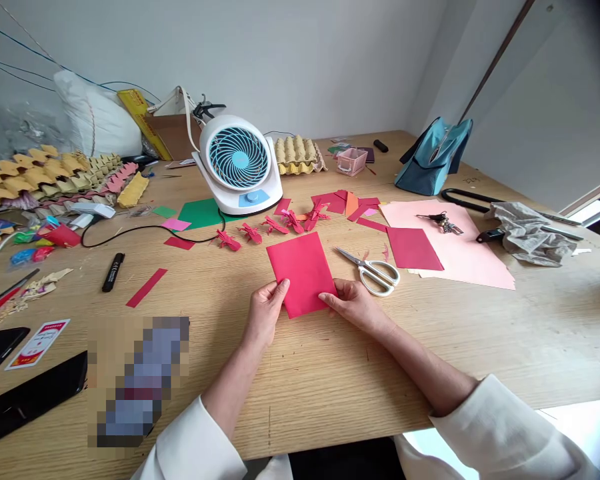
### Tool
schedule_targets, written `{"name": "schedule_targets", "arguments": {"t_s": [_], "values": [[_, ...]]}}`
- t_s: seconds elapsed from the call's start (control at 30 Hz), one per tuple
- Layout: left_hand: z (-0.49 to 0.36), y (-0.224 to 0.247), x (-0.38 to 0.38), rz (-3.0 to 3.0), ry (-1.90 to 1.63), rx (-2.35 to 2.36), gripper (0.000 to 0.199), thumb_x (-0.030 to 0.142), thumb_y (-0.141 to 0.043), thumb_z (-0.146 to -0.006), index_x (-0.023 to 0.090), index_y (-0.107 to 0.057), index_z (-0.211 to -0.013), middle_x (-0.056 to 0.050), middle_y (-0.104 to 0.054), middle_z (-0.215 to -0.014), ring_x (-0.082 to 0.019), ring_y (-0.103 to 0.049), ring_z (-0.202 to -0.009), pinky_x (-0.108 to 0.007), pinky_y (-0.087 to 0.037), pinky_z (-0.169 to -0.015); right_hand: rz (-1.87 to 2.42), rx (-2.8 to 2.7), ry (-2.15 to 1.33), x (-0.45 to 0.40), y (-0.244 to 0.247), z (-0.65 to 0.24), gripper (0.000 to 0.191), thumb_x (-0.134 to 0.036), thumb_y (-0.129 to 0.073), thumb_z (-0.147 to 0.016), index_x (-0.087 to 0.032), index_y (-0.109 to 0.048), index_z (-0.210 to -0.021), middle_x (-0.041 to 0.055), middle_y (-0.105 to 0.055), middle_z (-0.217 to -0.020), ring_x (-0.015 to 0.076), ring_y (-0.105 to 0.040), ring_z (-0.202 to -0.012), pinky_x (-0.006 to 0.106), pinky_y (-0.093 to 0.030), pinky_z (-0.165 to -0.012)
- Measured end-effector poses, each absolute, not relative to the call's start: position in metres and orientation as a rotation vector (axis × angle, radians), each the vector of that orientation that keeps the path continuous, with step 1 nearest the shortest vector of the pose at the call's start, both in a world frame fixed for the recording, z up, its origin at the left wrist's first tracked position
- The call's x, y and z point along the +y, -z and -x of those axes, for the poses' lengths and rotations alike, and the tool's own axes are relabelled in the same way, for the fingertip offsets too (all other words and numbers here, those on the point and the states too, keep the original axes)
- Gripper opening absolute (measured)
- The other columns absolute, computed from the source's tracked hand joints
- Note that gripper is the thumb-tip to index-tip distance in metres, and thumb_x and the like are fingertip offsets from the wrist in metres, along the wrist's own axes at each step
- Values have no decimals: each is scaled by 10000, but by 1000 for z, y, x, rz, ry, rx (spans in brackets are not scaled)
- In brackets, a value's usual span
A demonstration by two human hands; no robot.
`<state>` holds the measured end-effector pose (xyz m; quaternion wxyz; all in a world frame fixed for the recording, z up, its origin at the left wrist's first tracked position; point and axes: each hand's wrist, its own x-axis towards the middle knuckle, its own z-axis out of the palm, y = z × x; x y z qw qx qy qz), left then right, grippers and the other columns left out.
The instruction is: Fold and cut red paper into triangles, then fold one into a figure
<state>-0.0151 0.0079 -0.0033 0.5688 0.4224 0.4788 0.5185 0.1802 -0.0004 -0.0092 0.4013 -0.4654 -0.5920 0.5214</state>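
A red rectangular sheet of paper [304, 272] is held between both hands above the wooden table. My left hand [267, 308] pinches its lower left edge, thumb on top. My right hand [353, 303] grips the lower right corner, with the thumb lying over the paper. Just right of the sheet lie white-handled scissors [377, 273], blades pointing up and left. Behind the sheet, several small red cut-paper figures [275, 225] stand in a row. A darker red sheet [415, 249] rests on pale pink paper [470, 257] to the right.
A white fan [240, 163] stands at the back, with egg trays [297, 152] beside it. Keys [445, 223], a blue bag [434, 157] and crumpled grey paper [530, 233] are at the right. A black marker [113, 272], a red strip [147, 287] and phones [35, 397] lie at left.
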Motion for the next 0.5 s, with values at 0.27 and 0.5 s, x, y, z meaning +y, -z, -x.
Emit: {"name": "schedule_targets", "arguments": {"t_s": [0.27,0.5], "values": [[12,6,5,-1046,-1045,1146,381,481,-803,-622,136,-714,-759,-28,-692,-699,-147,-608,-636,-278,-540,-601,1200,-1482,-1106,0,11,-180,321,-486,-638,-825,-187,-583,-720,-26,-559,-594,114,-494,-503,241,-381,-482],[18,2,10,-1309,-1154,1015,306,417,-715,-743,178,-765,-928,-86,-735,-1052,-256,-647,-1042,-366,-505,-920,923,-1429,-1025,2,5,-184,233,-424,-653,-843,-209,-708,-772,50,-670,-891,175,-620,-838,313,-505,-785]]}}
